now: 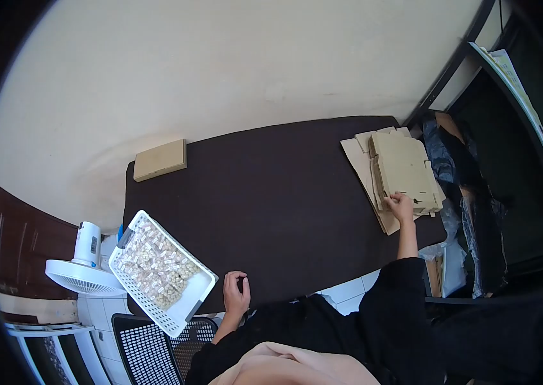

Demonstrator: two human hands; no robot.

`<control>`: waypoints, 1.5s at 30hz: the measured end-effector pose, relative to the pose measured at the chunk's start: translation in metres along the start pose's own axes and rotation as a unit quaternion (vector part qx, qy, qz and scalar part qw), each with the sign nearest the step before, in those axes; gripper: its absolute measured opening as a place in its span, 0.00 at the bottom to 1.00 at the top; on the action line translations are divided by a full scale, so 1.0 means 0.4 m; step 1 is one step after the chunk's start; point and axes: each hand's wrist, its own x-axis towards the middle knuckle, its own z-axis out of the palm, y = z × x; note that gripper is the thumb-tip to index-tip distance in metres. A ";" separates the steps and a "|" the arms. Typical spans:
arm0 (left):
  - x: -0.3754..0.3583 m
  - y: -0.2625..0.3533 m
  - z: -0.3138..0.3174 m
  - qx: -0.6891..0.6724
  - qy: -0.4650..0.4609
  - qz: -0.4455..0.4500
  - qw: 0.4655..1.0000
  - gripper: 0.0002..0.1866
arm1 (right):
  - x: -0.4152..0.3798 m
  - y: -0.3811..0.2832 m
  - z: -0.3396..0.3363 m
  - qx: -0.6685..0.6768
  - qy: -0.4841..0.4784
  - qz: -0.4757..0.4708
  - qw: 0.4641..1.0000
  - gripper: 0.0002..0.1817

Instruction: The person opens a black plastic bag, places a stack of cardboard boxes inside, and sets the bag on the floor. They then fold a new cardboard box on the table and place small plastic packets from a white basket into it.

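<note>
At the right end of the table lies a stack of flat, folded cardboard boxes [405,163]. My right hand [401,206] is at the near left corner of the upper ones, its thumb and fingers pinched on the cardboard edge. My left hand [237,296] rests at the table's front edge, fingers loosely bent, thumb apart, holding nothing. Close to its left stands a white plastic basket [196,305], tilted across the table corner. Many small, pale, wrapped pieces [156,260] fill most of it.
A closed cardboard box [160,160] lies at the back left against the wall. Dark brown cloth covers the table [271,199]. A white fan [85,273] and a mesh-backed chair [146,350] stand at the left. On the right is a dark-framed rack [528,122] with plastic-wrapped items.
</note>
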 end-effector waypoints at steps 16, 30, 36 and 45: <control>-0.002 -0.009 -0.006 -0.007 -0.009 -0.001 1.000 0.04 | 0.039 -0.134 -0.144 -0.065 0.158 -0.026 0.985 0.05; -0.003 -0.019 -0.007 -0.017 -0.011 0.012 1.000 0.05 | 0.030 -0.037 -0.085 0.038 0.109 -0.015 0.993 0.11; -0.003 -0.019 -0.006 -0.004 -0.008 0.020 1.000 0.05 | 0.034 -0.041 -0.099 0.019 0.098 -0.042 0.994 0.15; -0.003 -0.017 -0.003 0.008 -0.004 0.020 1.000 0.05 | 0.080 -0.006 -0.062 0.020 -0.063 -0.064 0.996 0.14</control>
